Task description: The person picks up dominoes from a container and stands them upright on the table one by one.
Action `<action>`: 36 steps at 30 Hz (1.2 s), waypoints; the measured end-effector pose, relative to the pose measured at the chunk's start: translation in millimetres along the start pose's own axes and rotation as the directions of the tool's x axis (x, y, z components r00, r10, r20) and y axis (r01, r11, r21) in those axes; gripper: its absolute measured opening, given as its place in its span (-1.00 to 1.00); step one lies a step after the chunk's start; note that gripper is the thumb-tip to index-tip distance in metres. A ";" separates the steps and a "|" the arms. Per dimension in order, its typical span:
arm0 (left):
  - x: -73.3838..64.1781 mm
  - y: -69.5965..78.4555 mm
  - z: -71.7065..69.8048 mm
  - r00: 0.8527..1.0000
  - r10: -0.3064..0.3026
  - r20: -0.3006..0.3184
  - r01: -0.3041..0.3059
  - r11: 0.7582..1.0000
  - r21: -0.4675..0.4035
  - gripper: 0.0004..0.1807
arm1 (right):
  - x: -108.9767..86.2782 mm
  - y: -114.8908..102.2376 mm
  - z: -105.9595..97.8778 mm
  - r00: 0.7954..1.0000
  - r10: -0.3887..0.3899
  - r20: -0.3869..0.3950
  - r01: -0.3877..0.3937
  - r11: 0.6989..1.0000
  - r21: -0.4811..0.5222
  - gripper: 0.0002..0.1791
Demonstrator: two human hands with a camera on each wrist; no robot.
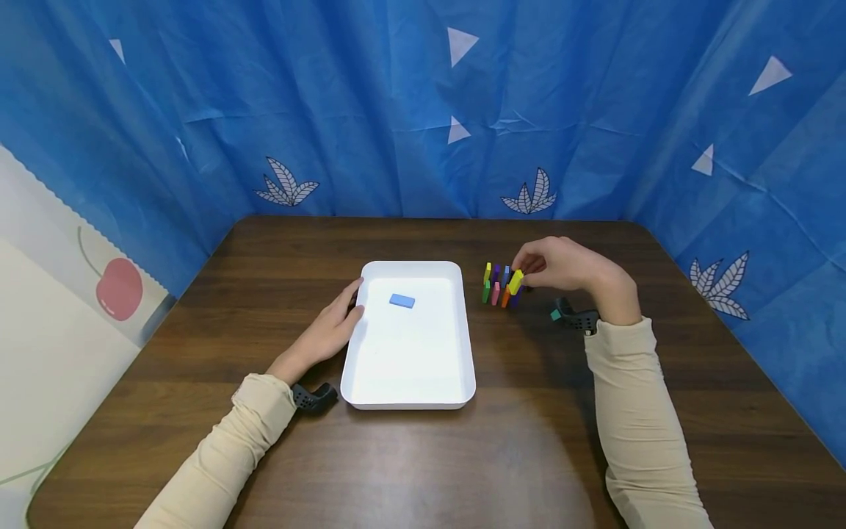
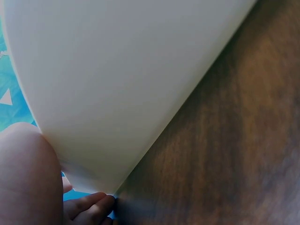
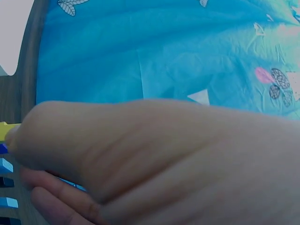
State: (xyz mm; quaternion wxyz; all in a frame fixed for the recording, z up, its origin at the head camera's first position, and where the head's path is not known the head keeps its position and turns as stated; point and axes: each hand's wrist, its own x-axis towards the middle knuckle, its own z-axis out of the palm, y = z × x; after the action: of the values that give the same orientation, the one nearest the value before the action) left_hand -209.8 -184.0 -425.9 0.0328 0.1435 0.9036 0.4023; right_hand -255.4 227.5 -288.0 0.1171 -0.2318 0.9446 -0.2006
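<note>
My right hand pinches a yellow block between thumb and fingers, over the front row of small coloured blocks. The yellow end also shows past the thumb in the right wrist view. Those blocks stand on edge in two short rows and include a green block, a pink block and an orange block. My left hand rests against the left side of a white tray, its fingers extended along the outer wall and the thumb at the rim. Inside the tray a blue block lies flat.
Both are on a dark wooden table. A blue curtain hangs behind its far edge and along the right. A pale cloth with a cherry print is at the left. Black bands sit on both wrists.
</note>
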 end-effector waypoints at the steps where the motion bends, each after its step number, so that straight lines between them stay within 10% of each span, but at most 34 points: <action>1: -0.1 0.1 0.0 1.000 0.001 0.000 -0.001 1.000 -0.001 -0.31 | -0.4 1.0 -0.2 1.000 0.006 0.002 -0.006 1.000 0.002 -0.75; 36: -0.2 -0.2 0.2 1.000 0.004 0.002 -0.004 1.000 0.001 -0.32 | 18.8 31.9 21.0 0.985 0.143 0.099 -0.143 0.990 -0.010 -0.79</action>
State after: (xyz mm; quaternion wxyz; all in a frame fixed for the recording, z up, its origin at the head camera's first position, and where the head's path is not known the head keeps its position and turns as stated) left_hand -209.7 -184.1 -426.2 0.0328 0.1455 0.9035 0.4018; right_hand -277.6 237.4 -323.0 0.1778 -0.1733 0.9521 -0.1785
